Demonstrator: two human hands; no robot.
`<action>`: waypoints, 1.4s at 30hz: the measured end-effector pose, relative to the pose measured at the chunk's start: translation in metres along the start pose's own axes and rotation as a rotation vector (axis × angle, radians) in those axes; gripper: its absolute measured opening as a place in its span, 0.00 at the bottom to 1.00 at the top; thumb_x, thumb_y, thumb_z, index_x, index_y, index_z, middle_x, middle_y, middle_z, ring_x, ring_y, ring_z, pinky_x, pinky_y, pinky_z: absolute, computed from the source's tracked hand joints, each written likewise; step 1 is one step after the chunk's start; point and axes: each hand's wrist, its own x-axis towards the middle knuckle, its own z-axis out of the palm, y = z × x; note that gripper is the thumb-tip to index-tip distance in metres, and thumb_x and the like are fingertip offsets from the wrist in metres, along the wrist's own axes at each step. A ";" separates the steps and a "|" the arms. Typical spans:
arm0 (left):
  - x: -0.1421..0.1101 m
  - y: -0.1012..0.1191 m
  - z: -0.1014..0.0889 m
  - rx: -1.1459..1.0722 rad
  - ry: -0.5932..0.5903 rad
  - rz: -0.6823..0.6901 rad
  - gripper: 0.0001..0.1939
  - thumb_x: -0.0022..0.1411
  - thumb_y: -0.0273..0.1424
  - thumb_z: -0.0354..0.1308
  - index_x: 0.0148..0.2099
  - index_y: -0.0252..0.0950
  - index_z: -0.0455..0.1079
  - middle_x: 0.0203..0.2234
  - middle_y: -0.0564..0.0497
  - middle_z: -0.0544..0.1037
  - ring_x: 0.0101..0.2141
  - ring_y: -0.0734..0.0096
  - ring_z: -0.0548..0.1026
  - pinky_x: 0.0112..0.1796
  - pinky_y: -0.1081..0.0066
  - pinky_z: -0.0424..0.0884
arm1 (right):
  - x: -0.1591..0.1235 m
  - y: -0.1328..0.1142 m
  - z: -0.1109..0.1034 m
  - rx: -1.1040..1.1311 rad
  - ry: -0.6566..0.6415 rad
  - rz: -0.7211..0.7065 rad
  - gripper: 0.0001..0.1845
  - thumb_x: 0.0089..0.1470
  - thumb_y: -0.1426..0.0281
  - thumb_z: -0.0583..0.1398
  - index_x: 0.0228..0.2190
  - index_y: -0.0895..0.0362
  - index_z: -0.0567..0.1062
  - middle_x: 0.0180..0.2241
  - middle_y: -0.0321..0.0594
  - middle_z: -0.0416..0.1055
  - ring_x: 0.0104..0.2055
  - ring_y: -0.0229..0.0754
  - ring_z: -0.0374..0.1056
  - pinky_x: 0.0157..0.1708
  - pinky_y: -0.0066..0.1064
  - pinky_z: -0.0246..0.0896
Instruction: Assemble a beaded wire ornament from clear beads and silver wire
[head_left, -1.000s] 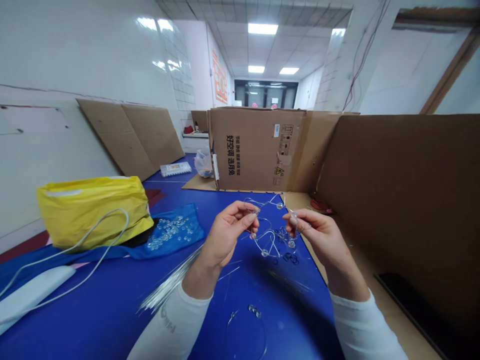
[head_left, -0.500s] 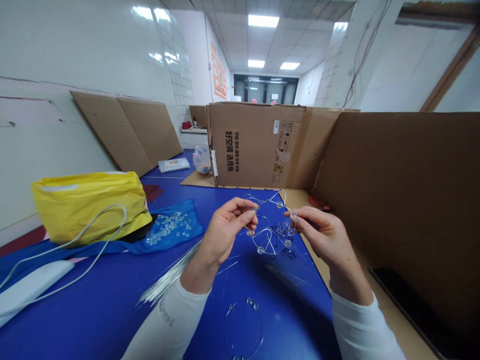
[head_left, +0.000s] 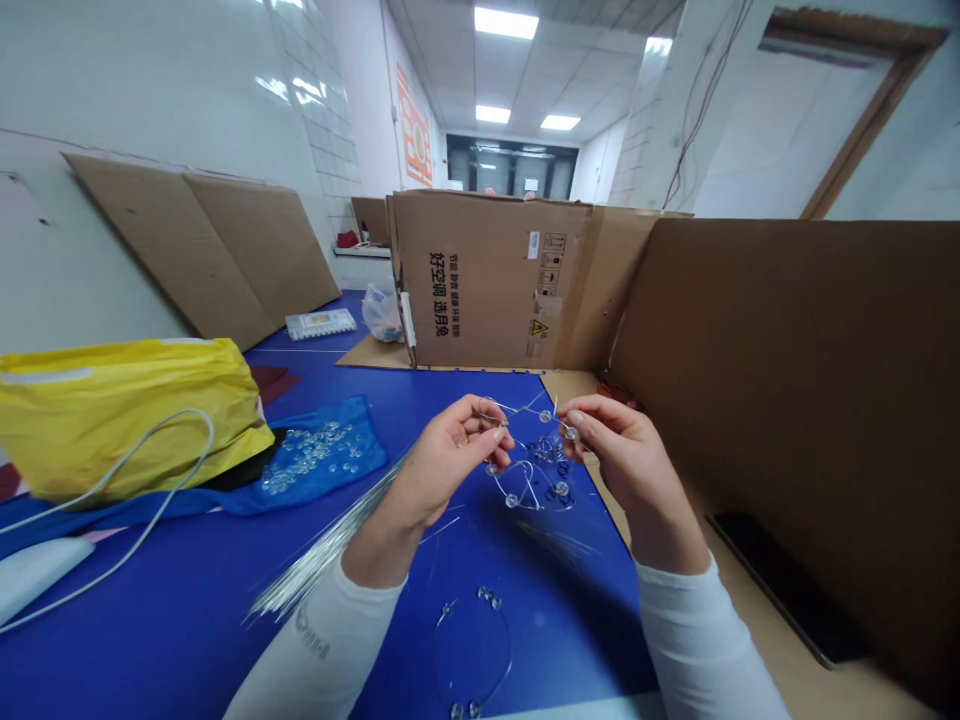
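Observation:
Between my two hands, above the blue table, hangs a beaded wire piece [head_left: 512, 500] of bent silvery wire with several clear round beads. My left hand [head_left: 457, 450] pinches its left side between thumb and fingers. On the right, my right hand [head_left: 615, 440] grips the wire by a clear bead [head_left: 571, 434] at the fingertips. A short wire end sticks up beside those fingers. Behind the piece, a pile of small dark wire rings [head_left: 551, 450] lies on the table. Closer to me rests a wire loop with clear beads [head_left: 510, 650].
A bundle of straight wires [head_left: 322, 550] lies by my left forearm. Loose clear beads [head_left: 315, 450] sit on a blue cloth [head_left: 367, 430] near a yellow bag [head_left: 127, 410] and a white cable [head_left: 172, 500]. Cardboard [head_left: 480, 290] walls the back and right; a dark phone-like slab [head_left: 780, 590] lies right.
The view has swung slightly right, so everything sits further left. My right hand's fingers have shifted on the wire near the bead. My left hand keeps its pinch.

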 end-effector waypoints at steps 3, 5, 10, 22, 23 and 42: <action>0.001 -0.001 0.003 0.003 0.011 -0.007 0.11 0.60 0.29 0.68 0.41 0.34 0.69 0.28 0.51 0.80 0.26 0.73 0.78 0.31 0.72 0.74 | 0.001 0.004 0.004 0.057 -0.002 0.061 0.14 0.49 0.57 0.72 0.32 0.54 0.81 0.23 0.35 0.74 0.22 0.37 0.68 0.23 0.30 0.62; 0.001 -0.001 0.003 0.007 0.013 -0.007 0.11 0.60 0.29 0.68 0.41 0.34 0.69 0.28 0.51 0.80 0.26 0.73 0.78 0.32 0.71 0.74 | 0.001 0.004 0.006 0.099 -0.014 0.088 0.15 0.49 0.57 0.72 0.32 0.54 0.80 0.24 0.35 0.75 0.22 0.37 0.69 0.23 0.30 0.64; 0.002 -0.004 0.001 0.019 -0.016 -0.005 0.11 0.60 0.30 0.68 0.42 0.34 0.69 0.29 0.51 0.80 0.27 0.71 0.79 0.33 0.69 0.75 | 0.000 0.004 0.013 0.214 -0.021 0.131 0.16 0.50 0.57 0.71 0.33 0.54 0.78 0.22 0.32 0.73 0.19 0.35 0.68 0.20 0.28 0.64; 0.004 -0.004 -0.006 0.103 -0.139 -0.075 0.23 0.58 0.34 0.70 0.54 0.36 0.72 0.40 0.48 0.78 0.24 0.76 0.78 0.30 0.70 0.73 | -0.006 0.007 0.022 0.057 0.012 -0.037 0.13 0.54 0.58 0.69 0.34 0.54 0.79 0.22 0.29 0.67 0.18 0.32 0.62 0.17 0.28 0.55; 0.004 -0.003 -0.006 0.116 -0.145 -0.074 0.20 0.58 0.34 0.70 0.51 0.36 0.74 0.37 0.49 0.79 0.23 0.76 0.77 0.30 0.71 0.73 | -0.007 0.006 0.022 0.054 0.006 -0.037 0.13 0.53 0.58 0.70 0.34 0.54 0.79 0.22 0.30 0.67 0.18 0.32 0.62 0.17 0.28 0.55; 0.005 0.006 -0.012 0.550 -0.252 0.154 0.09 0.66 0.33 0.62 0.36 0.40 0.82 0.35 0.48 0.83 0.39 0.63 0.78 0.47 0.64 0.71 | -0.005 0.009 0.022 -0.112 0.022 -0.050 0.10 0.52 0.61 0.69 0.32 0.54 0.80 0.17 0.30 0.68 0.17 0.35 0.62 0.17 0.29 0.56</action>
